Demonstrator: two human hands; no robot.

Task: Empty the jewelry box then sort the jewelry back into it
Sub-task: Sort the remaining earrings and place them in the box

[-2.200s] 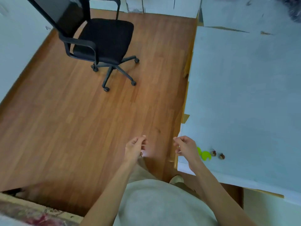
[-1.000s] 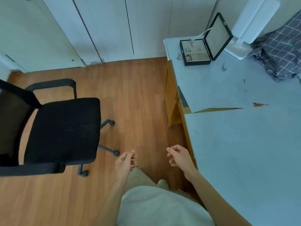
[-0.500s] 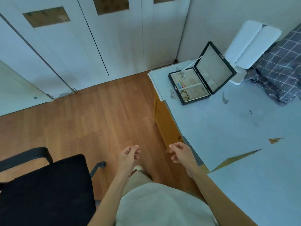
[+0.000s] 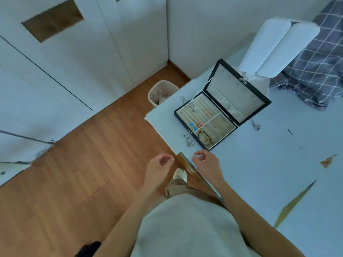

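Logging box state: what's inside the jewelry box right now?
Open jewelry box: dark bangle in the near compartment, blue and pink pieces on the ring rolls. Finer items too blurred to identify.

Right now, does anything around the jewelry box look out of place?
Yes. Small silver pieces lie loose on the table by the open jewelry box, another beside its lid. The table's pale covering is torn, showing brown beneath.

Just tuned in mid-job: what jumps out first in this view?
The open black jewelry box sits near the table's corner, lid propped up, with a dark bracelet and small blue and pink pieces still in its trays. A few silvery pieces lie loose on the table just beside it. Both hands, left and right, hover loosely curled in front of the box, seemingly holding nothing.
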